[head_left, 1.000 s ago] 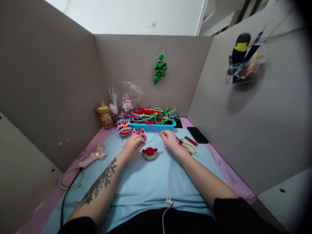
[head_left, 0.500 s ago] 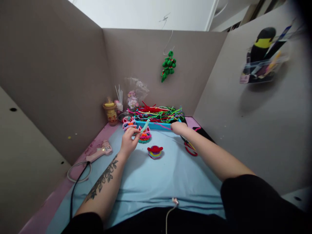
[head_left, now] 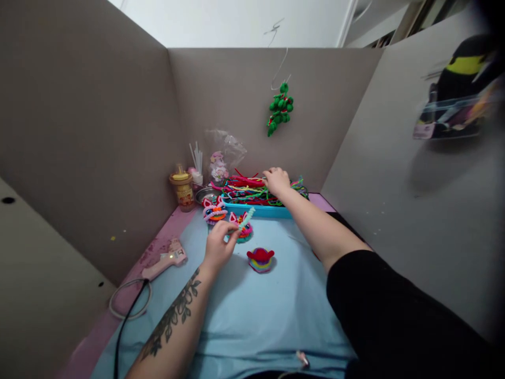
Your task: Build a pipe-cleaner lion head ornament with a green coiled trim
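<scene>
A person's two bare arms reach forward over a bench (head_left: 160, 239) spread with a light blue cloth (head_left: 272, 310), inside a nook of grey panels. The left forearm has a dark tattoo of leaves; a black sleeve covers the right upper arm.

The left hand (head_left: 221, 243) is near the middle of the cloth, its fingers pinching a short, fuzzy mint-green strip (head_left: 250, 215) that slants up and to the right. The right hand (head_left: 277, 181) reaches farther, over a heap of multicoloured pipe cleaners (head_left: 246, 196) in a blue tray (head_left: 272, 211) at the back. Its fingers are bent down at the heap; whether they pinch anything, I cannot tell.

Just beyond the left hand is a small fuzzy figure (head_left: 244, 233) in pink, orange and teal, partly hidden by the hand and the strip. To its left and farther back sits a pink-eared figure (head_left: 215, 211) with an orange middle. Nearer the person, a red-topped piece (head_left: 261, 260) with rainbow bands lies on the cloth.

At the left edge lies a pink glue gun (head_left: 165, 263), with a looped pale cable and a black cord beside it. Behind are a lidded cup (head_left: 183, 193), white sticks (head_left: 196, 157), a metal bowl (head_left: 208, 195) and a clear plastic bag (head_left: 232, 147). A green ornament (head_left: 281, 108) hangs by a wire against the back panel. On the right panel, a clear holder (head_left: 450, 122) of black and coloured items appears blurred.
</scene>
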The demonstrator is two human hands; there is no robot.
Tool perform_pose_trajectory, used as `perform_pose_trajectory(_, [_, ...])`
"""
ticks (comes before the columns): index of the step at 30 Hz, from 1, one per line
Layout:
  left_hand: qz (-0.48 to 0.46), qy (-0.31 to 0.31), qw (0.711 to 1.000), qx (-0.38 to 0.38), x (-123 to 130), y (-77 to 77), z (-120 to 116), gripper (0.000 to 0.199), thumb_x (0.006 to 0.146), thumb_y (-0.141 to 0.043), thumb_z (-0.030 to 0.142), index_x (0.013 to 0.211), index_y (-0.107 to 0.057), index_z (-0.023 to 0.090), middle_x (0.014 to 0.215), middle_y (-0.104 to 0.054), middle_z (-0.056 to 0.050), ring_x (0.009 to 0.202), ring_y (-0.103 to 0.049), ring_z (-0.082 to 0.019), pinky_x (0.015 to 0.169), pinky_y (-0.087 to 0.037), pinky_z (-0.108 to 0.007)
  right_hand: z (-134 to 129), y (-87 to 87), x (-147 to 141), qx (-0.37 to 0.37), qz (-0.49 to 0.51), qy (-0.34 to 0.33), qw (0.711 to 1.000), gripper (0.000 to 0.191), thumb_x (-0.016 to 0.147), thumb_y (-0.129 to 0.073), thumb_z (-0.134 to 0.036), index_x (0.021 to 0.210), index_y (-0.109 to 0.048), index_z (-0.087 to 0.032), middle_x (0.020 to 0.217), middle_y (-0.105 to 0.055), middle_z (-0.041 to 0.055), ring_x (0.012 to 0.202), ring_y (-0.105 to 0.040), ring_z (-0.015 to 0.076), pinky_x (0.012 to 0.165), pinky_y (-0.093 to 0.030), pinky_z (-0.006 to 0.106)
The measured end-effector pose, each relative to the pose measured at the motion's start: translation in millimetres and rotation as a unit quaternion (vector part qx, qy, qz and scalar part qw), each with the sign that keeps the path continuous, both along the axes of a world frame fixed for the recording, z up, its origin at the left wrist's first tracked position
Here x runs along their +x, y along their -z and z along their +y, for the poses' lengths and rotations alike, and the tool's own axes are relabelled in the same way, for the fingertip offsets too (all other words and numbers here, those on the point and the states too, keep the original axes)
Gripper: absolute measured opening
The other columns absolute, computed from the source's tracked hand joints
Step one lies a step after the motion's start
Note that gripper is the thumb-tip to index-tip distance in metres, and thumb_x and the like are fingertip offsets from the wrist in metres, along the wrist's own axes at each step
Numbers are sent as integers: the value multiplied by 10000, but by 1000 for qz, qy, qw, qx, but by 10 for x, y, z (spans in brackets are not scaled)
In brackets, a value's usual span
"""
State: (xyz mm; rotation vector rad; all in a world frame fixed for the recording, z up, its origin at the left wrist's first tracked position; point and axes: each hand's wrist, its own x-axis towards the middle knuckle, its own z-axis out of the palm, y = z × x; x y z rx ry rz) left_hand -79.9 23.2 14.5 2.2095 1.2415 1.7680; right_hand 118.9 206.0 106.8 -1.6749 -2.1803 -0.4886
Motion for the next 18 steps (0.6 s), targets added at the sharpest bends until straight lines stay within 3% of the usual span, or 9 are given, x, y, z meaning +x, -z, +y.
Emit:
perform_pose_trajectory(4, [23,8,999,-27,44,17,-41,36,815,-574,158,835,-598,176,778,-590,-34,737,-564,-138,656,-472,-250,-90,315,-67,-28,134,-97,986,319,875,-486,-288,1154,-577,-163,1156,-595,131,1103,-500,246,925,-391,372])
perform_pose_trajectory(6, [13,-6,999,-38,52,-24,-71,46,809,-579,141,836,-595,175,781,-598,-32,738,-569,-134,667,-476,-245,-358,487,18,-53,214,-170,960,281,875,-473,-277,1107,-593,-172,1110,-622,99,1065,-540,209,935,-408,341])
perform_pose_trajectory(8, [-17,-21,999,-31,56,-95,-95,53,802,-588,131,827,-591,178,761,-599,-22,725,-573,-127,655,-477,-228,-715,654,154,-91,276,-199,936,272,868,-478,-300,1089,-592,-190,1084,-633,77,1012,-575,195,898,-448,330])
perform_pose_trajectory(11, [-57,-49,996,-42,73,-202,-93,72,788,-597,119,812,-591,186,742,-599,-13,706,-577,-121,630,-479,-209,-1188,891,399,-152,314,-165,922,286,868,-482,-353,1096,-586,-216,1041,-653,59,936,-616,186,790,-507,302])
perform_pose_trajectory(13, [-85,-69,993,-51,96,-227,-58,74,773,-605,118,796,-593,188,727,-592,-11,678,-578,-121,584,-475,-198,-1339,1024,562,-167,319,-123,925,261,876,-469,-364,1038,-608,-215,993,-670,56,878,-639,180,743,-524,285])
perform_pose_trajectory(15, [-109,-76,989,-61,122,-190,-6,79,758,-616,116,788,-592,185,715,-580,-9,625,-564,-114,537,-468,-192,-1346,1118,707,-137,301,-78,941,251,890,-442,-355,957,-631,-204,925,-687,58,813,-655,178,679,-529,271])
perform_pose_trajectory(18, [-119,-52,989,-70,142,-31,67,107,754,-609,105,818,-589,189,713,-570,-11,593,-553,-111,497,-467,-193,-1225,1170,857,-92,205,-98,970,235,883,-456,-323,968,-638,-201,889,-691,61,812,-655,194,708,-520,300])
